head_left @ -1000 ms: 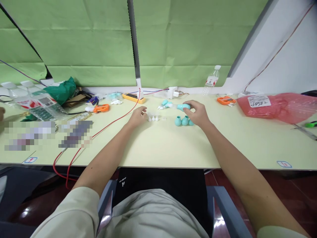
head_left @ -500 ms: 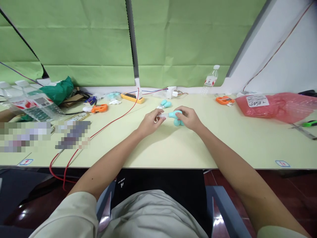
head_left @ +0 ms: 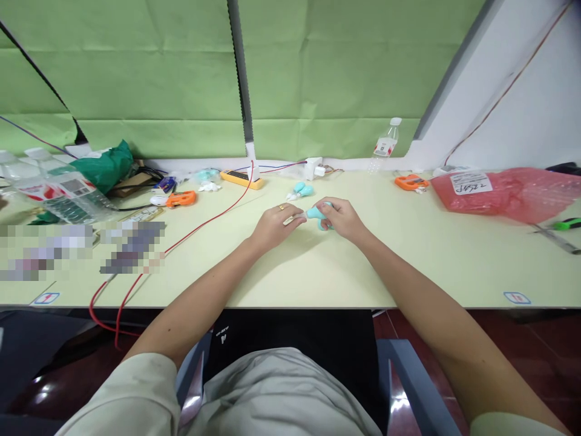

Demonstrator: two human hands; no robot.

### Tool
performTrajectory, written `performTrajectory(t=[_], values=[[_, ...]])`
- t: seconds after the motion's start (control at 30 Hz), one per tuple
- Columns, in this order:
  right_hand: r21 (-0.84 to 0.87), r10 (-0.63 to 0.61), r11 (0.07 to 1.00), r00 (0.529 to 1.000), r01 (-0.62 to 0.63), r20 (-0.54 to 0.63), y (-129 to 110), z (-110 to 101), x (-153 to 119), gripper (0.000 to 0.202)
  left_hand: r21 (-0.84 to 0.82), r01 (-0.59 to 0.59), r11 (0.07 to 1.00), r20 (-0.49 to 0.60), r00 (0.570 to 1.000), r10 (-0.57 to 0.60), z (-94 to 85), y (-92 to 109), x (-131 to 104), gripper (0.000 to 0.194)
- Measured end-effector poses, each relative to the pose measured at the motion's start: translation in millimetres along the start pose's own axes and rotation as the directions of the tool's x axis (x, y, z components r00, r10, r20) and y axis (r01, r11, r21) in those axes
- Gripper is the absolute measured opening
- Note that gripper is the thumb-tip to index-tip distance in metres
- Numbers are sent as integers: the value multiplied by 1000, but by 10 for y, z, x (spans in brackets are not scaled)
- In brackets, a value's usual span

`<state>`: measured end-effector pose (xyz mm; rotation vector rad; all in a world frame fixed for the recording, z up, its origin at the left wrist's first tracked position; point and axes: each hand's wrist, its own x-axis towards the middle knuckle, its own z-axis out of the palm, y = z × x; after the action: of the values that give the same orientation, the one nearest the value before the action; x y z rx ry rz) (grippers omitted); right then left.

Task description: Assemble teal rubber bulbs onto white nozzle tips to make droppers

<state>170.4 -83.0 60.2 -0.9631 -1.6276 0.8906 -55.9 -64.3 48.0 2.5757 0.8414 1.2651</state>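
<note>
Between both hands, above the table, is a small turquoise bulb-shaped piece with a whitish, translucent tip. My right hand grips its rounded turquoise end, the thumb lying along the side. My left hand, with a ring on one finger, is closed around the pale tip and hides most of it. Just under my right fingers, more turquoise rounded parts show; whether they join the held piece is unclear. A little farther back lie similar turquoise pieces with white ends.
Red wires cross the table on the left, near orange-handled tools and water bottles. A yellow meter lies at the back. On the right are another orange tool, a bottle and a red plastic bag.
My left fingers have closed in over the pale tip, covering more of it. My right hand has shifted slightly left, and its fingers curl more over the turquoise end.
</note>
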Motion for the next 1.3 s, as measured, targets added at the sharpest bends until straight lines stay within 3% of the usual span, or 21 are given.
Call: performTrajectory(t=[0.3,0.6,0.93,1.17,1.3], values=[[-89,37,996,998,-33,43,-12,-21,-27,61,-187,108,976,208,976,-68,-86,100,49,20],[59,149,987,988,-147,-35,-25,22,5,61,31,6,1000,172,985,-11,-24,114,-17,26],[104,177,980,981,-169,-74,-84,42,17,61,-68,39,997,143,989,-29,-19,177,-7,17],[12,134,991,991,-134,6,-16,5,1,62,-348,237,907,208,963,-172,-71,183,47,14],[-4,130,992,991,-130,19,24,4,5,62,-367,275,889,257,948,-187,-80,188,55,16]])
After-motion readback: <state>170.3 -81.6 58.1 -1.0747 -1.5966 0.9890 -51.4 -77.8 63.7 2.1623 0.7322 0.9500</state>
